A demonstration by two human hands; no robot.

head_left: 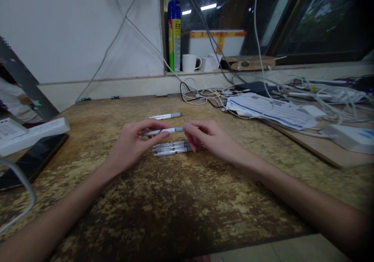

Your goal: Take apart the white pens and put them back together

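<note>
Between my two hands a white pen with a grey grip (165,131) is held level above the worn wooden table. My left hand (131,143) pinches its white barrel between thumb and fingers. At the pen's right end, my right hand (206,135) closes thumb and fingers on the grey tip. Below the held pen lies a row of several similar pens (172,149), side by side, their right ends partly hidden by my right hand. Another white and grey pen (166,116) rests on the table just behind my hands.
A black phone (36,156) and a white power strip (55,127) are at the left. Papers (269,108), tangled cables (201,94) and a white box (350,137) crowd the right. A spray can (174,39) and mug (189,63) stand on the sill.
</note>
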